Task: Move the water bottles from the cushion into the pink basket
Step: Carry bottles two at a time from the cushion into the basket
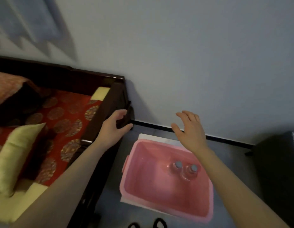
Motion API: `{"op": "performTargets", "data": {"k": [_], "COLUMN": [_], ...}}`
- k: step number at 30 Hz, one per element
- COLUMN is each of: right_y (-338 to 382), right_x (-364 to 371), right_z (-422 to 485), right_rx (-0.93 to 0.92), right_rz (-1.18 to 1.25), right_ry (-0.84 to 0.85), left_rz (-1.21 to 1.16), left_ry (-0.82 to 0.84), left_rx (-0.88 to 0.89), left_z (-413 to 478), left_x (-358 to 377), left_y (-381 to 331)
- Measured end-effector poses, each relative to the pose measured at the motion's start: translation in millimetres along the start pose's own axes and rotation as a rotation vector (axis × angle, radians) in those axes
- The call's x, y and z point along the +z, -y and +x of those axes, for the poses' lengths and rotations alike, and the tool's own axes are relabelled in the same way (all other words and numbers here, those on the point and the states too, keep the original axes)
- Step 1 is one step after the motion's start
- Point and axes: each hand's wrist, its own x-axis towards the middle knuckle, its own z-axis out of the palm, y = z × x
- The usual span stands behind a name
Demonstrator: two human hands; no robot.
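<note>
The pink basket (159,191) stands on the floor beside a dark wooden sofa. Two clear water bottles with pale caps, one (178,167) and another (191,170), stand upright side by side inside it, near its right wall. My right hand (189,130) hovers above the basket's far edge with fingers spread, holding nothing. My left hand (115,129) hangs over the sofa's wooden arm with fingers loosely curled and nothing in it. The red patterned seat cushion (65,122) shows no bottles in the part I can see.
The dark sofa frame (103,112) borders the basket's left side. A yellow-green pillow (16,155) lies on the seat. The wall runs close behind the basket. A dark object (278,170) stands at the right. Dark footwear (159,223) shows at the bottom edge.
</note>
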Motion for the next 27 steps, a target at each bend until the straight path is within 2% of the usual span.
{"op": "performTargets", "data": {"k": [7,9,15,21,27], "right_y": [141,167,319,439,546], "right_x": [40,52,119,181,247], "right_z": [-8,-12,-75,-141,-195], "right_rx": [-0.249,-0.274,-0.473,-0.592,-0.745], "right_rz": [0.115,0.138,0.180,0.167,0.134], "right_ry": [0.128,0.166,0.302,0.375,0.545], "left_rz": [-0.006,0.020,0.131,0.460,0.353], "left_ry": [-0.307,-0.338,-0.533,-0.475,-0.569], "left_rx": [-0.134,-0.176,-0.358,-0.454,-0.582], "left_z": [-97,-123,-279,-400,-473], "left_x": [-149,-176,-315,-411,-469], "left_y": [37,46,105,159,212]}}
